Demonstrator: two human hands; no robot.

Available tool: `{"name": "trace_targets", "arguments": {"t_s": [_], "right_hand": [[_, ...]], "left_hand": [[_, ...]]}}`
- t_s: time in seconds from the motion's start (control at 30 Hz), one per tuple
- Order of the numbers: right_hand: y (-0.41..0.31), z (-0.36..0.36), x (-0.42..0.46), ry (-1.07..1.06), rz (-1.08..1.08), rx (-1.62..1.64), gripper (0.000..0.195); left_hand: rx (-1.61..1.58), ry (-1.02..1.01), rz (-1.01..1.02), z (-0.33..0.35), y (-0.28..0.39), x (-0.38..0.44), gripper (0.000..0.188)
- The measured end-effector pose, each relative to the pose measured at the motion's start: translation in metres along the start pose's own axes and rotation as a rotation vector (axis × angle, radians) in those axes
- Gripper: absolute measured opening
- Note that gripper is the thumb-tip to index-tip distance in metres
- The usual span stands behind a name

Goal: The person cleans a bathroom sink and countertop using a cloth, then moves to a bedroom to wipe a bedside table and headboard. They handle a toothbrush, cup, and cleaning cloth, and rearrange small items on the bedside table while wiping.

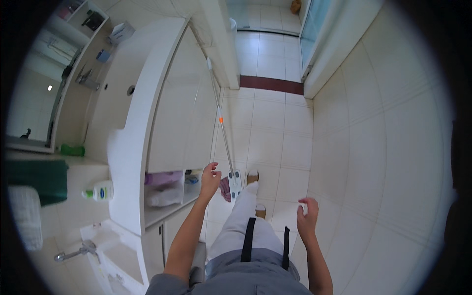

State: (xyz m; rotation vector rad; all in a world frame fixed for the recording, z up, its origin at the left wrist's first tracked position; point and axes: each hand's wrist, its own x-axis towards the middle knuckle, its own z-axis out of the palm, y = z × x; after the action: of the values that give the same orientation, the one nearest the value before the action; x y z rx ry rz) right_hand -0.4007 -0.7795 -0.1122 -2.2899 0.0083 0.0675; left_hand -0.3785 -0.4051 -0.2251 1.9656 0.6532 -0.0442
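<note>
My left hand (211, 179) is held in the air beside the vanity's lower shelf, fingers bent and apart, with nothing in it. Out to the right, over the tiled floor, my right hand (308, 215) hangs with its fingers curved and holds nothing. Near my feet lies a flat mop head (235, 184), partly over a dark pink cloth (225, 190). Its metal pole (225, 138), with an orange ring, leans away towards the wall past the vanity cabinet. Neither hand touches the mop.
At left, the white vanity (142, 110) holds a sink with a faucet (87, 80); a pump bottle (99, 191) and green bottle (72, 150) are near it. A second, lower basin (121, 258) is at bottom left. Ahead, a dark red threshold (271, 85) crosses the doorway; a tiled wall (368, 147) stands right.
</note>
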Motion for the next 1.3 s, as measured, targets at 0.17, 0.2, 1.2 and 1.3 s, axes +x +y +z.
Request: {"name": "trace_targets", "arguments": {"t_s": [0.17,0.2,1.2,1.3], "right_hand": [[0.024,-0.005,0.064,0.060,0.162,-0.115,0.023],[0.026,-0.001,0.080,0.063,0.190,-0.142,0.023],[-0.032,0.114,0.330,-0.451,0.274,-0.276,0.020],[-0.040,0.096,0.332,-0.457,0.135,-0.229,0.020]], "left_hand": [[0.025,0.046,-0.139,0.053,-0.043,0.185,0.056],[0.028,0.065,-0.167,0.063,-0.061,0.223,0.060],[-0.314,0.528,-0.554,0.095,-0.082,0.480,0.022],[-0.450,0.604,-0.556,0.062,-0.022,0.383,0.024]]}}
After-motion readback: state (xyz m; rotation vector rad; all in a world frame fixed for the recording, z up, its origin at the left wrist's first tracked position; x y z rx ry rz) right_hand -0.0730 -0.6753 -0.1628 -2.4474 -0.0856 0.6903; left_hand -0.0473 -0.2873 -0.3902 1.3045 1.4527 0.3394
